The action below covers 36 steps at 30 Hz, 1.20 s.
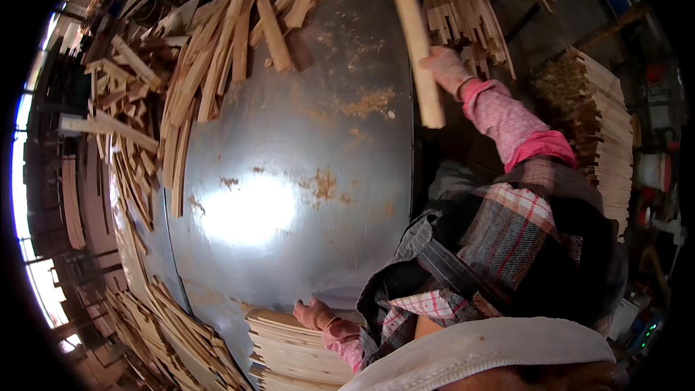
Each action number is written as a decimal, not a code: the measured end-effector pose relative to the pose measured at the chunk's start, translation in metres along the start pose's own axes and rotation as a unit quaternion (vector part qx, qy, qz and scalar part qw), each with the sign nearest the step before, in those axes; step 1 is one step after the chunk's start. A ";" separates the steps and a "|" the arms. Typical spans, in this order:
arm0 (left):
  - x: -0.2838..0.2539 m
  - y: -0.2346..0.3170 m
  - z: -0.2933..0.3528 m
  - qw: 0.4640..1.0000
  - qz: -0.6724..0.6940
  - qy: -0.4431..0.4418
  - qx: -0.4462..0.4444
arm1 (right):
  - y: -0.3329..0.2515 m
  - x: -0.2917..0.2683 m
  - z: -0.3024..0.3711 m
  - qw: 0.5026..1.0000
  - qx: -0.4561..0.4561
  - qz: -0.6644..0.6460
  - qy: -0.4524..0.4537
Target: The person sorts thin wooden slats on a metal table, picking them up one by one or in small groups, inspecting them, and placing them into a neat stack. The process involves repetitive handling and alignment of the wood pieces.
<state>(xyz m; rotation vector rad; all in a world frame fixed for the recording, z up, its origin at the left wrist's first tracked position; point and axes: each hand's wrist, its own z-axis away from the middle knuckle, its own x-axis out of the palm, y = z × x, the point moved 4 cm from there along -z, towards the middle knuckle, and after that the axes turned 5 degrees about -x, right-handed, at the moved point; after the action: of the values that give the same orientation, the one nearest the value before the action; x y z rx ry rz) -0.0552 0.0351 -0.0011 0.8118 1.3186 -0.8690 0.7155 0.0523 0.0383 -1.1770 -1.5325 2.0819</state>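
Observation:
My right hand (447, 70) is closed round a long pale wooden board (411, 29), gripping its edge and holding it beside the far right edge of the metal table (340, 246). The board's upper end runs out toward the top of the view and looks slightly blurred. Low in the view, my left hand (316, 314) rests at the top of a neat stack of wooden boards (293, 347). Its fingers are loosely bent and apart, and no board is lifted in them. Both sleeves are pink at the forearm.
Loose wooden strips (210, 65) lie heaped across the table's far left, with short offcuts (130, 94) beyond. More thin slats (174, 333) lie at lower left. A bundle of strips (463, 11) sits at upper right, and a tall board stack (604, 123) stands at right. Sawdust (368, 103) dots the table.

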 end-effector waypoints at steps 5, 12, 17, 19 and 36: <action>-0.007 0.206 -0.015 0.969 0.158 -0.051 0.184 | 0.063 -0.158 -0.080 0.920 0.110 0.364 0.095; -0.050 0.465 -0.061 0.914 0.221 0.025 0.340 | 0.191 -0.201 -0.220 0.885 0.174 0.432 0.026; -0.067 0.712 -0.072 0.839 0.278 0.014 0.467 | 0.272 -0.226 -0.291 0.865 0.153 0.477 -0.028; -0.071 0.789 -0.066 0.827 0.265 0.037 0.494 | 0.274 -0.188 -0.295 0.914 0.180 0.363 -0.003; -0.002 0.971 -0.076 0.895 0.034 -0.114 0.430 | 0.033 0.074 -0.297 0.962 0.093 -0.174 -0.190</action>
<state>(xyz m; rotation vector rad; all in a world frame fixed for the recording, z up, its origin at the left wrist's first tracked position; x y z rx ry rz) 0.7716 0.5495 0.0044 1.3736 0.6515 -1.4725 0.9010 0.2814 -0.0521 -0.4159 -1.5180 2.2233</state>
